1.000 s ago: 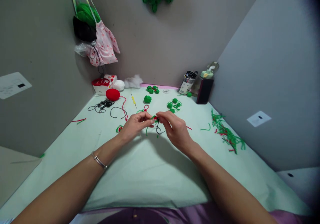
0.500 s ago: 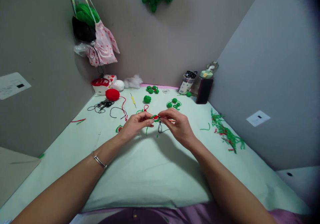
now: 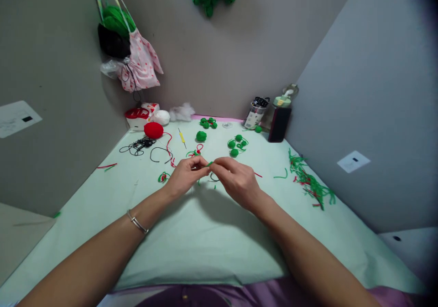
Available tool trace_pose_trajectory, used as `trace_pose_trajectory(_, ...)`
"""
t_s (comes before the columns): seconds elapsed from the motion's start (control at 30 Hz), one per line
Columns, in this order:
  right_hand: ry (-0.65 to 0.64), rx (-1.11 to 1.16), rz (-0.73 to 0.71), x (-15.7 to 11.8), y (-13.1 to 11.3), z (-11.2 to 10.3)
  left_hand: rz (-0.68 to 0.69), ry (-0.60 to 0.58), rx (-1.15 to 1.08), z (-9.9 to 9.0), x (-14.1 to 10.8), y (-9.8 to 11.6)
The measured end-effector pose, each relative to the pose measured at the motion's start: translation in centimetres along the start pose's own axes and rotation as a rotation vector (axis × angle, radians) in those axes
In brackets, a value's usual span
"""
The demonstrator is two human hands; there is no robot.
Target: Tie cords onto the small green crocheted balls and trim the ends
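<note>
My left hand (image 3: 186, 174) and my right hand (image 3: 236, 177) meet over the middle of the table, fingers pinched together. Between the fingertips shows a bit of a small green crocheted piece (image 3: 210, 163); most of it is hidden by my fingers. A dark cord loop (image 3: 214, 177) hangs or lies just below the fingers. Left of my left hand lies a small round piece in green, red and white (image 3: 163, 177). Just beyond my hands rests a red and green yarn piece (image 3: 197, 152) with a red loop.
A yellow-handled crochet hook (image 3: 182, 136), a green yarn ball (image 3: 201, 136) and several green balls (image 3: 234, 152) lie farther back. Red yarn (image 3: 153, 130) and tangled black cord (image 3: 137, 146) sit at left. Green and red yarn scraps (image 3: 313, 186) spread at right. A dark box (image 3: 279, 124) stands behind.
My right hand has turned and come in closer to my left fingertips, covering the piece whose red middle showed before. A red strand now shows right of my right hand.
</note>
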State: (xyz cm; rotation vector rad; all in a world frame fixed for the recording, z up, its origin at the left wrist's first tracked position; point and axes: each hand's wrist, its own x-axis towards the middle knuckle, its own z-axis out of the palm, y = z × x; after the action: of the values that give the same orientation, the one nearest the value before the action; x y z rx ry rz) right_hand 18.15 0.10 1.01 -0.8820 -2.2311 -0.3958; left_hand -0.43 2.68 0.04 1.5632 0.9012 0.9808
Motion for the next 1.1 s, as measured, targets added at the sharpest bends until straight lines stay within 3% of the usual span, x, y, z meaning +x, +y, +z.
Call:
trace_pose_trajectory(0.1,0.116,0.029,-0.053,0.2,-0.5,-0.6,0.022,-0.007,-0.001,-0.1,-0.1,0.6)
trace_pose_trajectory(0.43,0.091,0.042,-0.008,0.2,-0.3,-0.1,0.027,-0.084,-0.113,0.0,-0.1,0.0)
trace_pose_trajectory(0.63,0.082,0.006,-0.18,-0.4,-0.5,0.0,0.016,-0.024,-0.03,0.1,-0.2,0.7)
trace_pose_trajectory(0.8,0.104,0.023,-0.145,-0.6,-0.4,0.4,0.018,0.027,0.02,0.3,-0.2,0.7)
trace_pose_trajectory(0.93,0.119,0.044,-0.222,-0.5,-0.5,0.4,0.031,0.032,0.023,0.1,0.1,0.3)
trace_pose_trajectory(1.1,0.167,0.023,-0.094,-0.1,-0.8,0.3,0.042,0.02,-0.025,0.1,0.0,0.5)
